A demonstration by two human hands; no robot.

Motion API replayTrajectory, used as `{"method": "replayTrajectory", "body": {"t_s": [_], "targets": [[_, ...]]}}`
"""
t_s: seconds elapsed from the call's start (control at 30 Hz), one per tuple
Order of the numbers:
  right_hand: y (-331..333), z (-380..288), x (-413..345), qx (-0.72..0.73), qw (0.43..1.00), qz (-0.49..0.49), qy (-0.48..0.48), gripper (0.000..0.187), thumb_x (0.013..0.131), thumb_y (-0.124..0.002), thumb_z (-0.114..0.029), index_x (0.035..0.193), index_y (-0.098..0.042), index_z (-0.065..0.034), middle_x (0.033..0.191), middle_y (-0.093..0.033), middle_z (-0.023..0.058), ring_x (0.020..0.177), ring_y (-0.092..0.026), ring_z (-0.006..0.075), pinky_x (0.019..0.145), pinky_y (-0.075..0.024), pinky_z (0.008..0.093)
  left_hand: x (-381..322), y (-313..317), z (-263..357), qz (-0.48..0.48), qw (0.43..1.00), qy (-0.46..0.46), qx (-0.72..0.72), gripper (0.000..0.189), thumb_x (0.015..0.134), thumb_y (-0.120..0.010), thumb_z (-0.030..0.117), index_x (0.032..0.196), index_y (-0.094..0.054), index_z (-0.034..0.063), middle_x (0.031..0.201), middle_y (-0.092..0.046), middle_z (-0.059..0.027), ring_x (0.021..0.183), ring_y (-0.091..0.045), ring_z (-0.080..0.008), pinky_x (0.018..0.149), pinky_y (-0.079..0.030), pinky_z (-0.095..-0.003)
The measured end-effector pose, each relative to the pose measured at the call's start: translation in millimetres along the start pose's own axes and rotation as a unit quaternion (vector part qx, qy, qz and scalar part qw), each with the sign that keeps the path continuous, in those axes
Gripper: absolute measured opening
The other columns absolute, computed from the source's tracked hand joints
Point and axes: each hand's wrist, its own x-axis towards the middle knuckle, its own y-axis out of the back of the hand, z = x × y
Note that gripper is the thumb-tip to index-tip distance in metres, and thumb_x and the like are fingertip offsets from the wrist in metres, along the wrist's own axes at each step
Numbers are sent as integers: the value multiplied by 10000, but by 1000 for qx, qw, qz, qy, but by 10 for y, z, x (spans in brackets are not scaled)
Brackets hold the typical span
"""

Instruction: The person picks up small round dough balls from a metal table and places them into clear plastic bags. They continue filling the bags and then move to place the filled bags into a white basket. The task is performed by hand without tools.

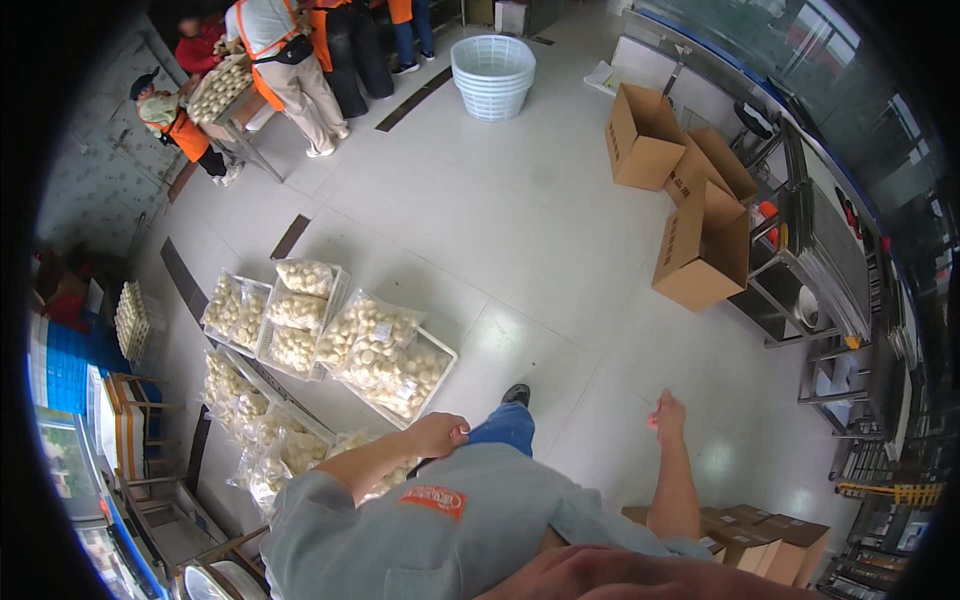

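My left hand point(438, 435) hangs in front of my waist, fingers curled, with nothing visible in it. Beyond it, a white plastic crate point(447, 358) carries clear bags of round cream-coloured food pieces point(371, 337). More such bags point(296, 311) fill the crates farther left, and others point(277, 442) lie beside my left forearm. My right hand point(667, 415) is held out over the grey tiled floor point(592, 442), loosely curled, and no object shows in it. Below my right forearm are closed cardboard boxes point(765, 525). One dark shoe point(517, 394) shows ahead of me.
Open cardboard boxes point(701, 247) stand at right beside metal racks point(825, 262). Stacked pale-blue plastic baskets point(493, 79) stand ahead. People in orange aprons point(281, 67) work at a table point(251, 146) at upper left. Wooden stools point(169, 517) and blue crates point(66, 367) line the left side.
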Motion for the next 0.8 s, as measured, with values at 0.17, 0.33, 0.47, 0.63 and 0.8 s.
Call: {"method": "replayTrajectory", "body": {"t_s": [0.17, 0.33, 0.47, 0.63, 0.8], "targets": [[569, 1268, 745, -748, 645, -129, 90, 233, 768, -720, -320, 867, -749, -110, 913, -740, 116, 889, -720, 302, 769, -577, 441, 936, 992, 471, -76, 996, 29, -46, 319, 976, -604, 372, 1154, -717, 133, 1058, -738, -131, 990, -692, -304, 887, -536, -406], [69, 882, 1546, -438, 879, -129, -135, 196, 869, -640, -292, 821, -684, -107, 795, -676, 100, 757, -672, 274, 655, -538, 425, 2457, 1717, 440, -127, 978, 154, -63, 580, 1008, -498, 560, 1211, -686, 50, 1219, -690, -181, 1164, -629, -341, 1005, -474, -409], [-533, 65, 2943, -318, 922, -165, -145, 241, 950, -577, -270, 784, -632, -104, 701, -624, 88, 652, -634, 251, 564, -507, 412, 3730, 1842, -450, -41, 980, 141, -135, 560, 1023, -495, 542, 1205, -686, 48, 1229, -680, -194, 1186, -612, -359, 992, -489, -429], [-458, -1890, 5290, 158, 963, -72, -207, 350, 1051, -498, -242, 738, -568, -101, 583, -560, 72, 519, -586, 222, 450, -468, 396, 4395, 3435, 893, 49, 985, -11, -163, 343, 1049, -507, 344, 1097, -682, 53, 1066, -679, -184, 1045, -643, -332, 916, -518, -410], [-805, -5526, 7319, 215, 969, -91, 83, 72, 1003, -606, -205, 968, -575, -150, 805, -588, 25, 611, -588, 135, 507, -477, 291, 5448, 4878, 1576, 77, 938, 130, -311, 224, 1026, -526, 221, 1042, -661, 43, 949, -658, -168, 946, -635, -328, 865, -515, -408]]}}
